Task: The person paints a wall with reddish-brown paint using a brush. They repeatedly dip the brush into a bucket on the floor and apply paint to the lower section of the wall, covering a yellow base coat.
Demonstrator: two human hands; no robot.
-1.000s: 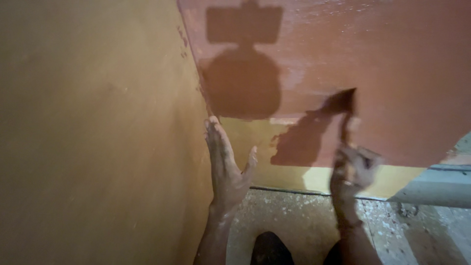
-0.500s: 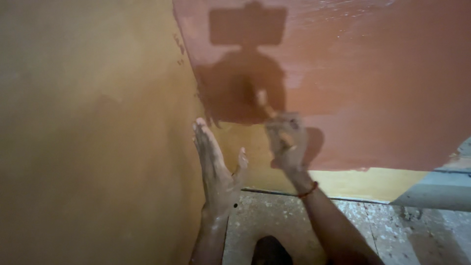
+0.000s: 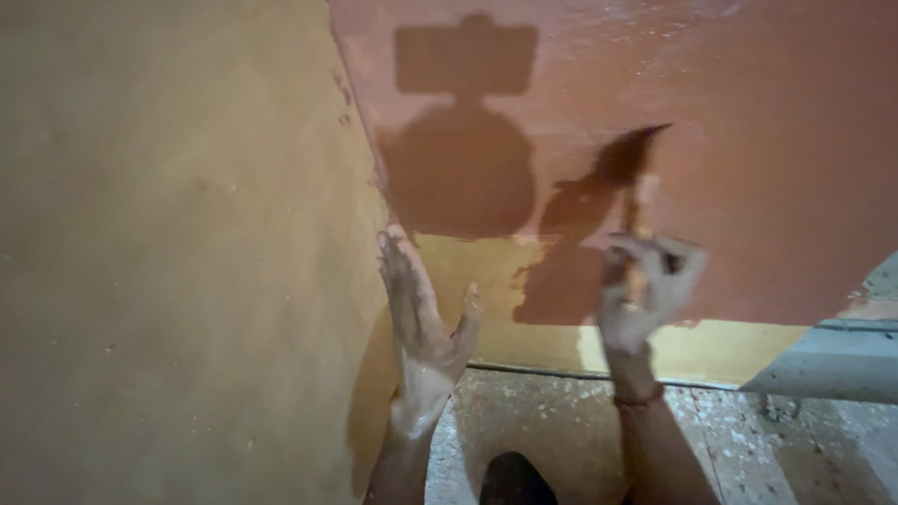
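My left hand [image 3: 421, 318] lies flat against the yellow-ochre wall [image 3: 168, 262] at the corner, fingers spread and pointing up, holding nothing. My right hand [image 3: 645, 290] grips a paintbrush [image 3: 638, 210] by its handle, bristles up against the red-brown painted wall [image 3: 748, 140]. The brush is blurred. Below the red-brown area runs an unpainted yellow band [image 3: 711, 351] along the wall's foot. A thin red band sits on my right wrist.
A speckled pale floor [image 3: 561, 430] lies below the wall. A grey ledge or step [image 3: 832, 365] sits at the right. My dark foot [image 3: 514, 482] shows at the bottom. Shadows of my head, camera and arm fall on the red-brown wall.
My right hand with the brush has swung from near the corner back toward the right and slightly up. My left hand stays pressed on the yellow wall.
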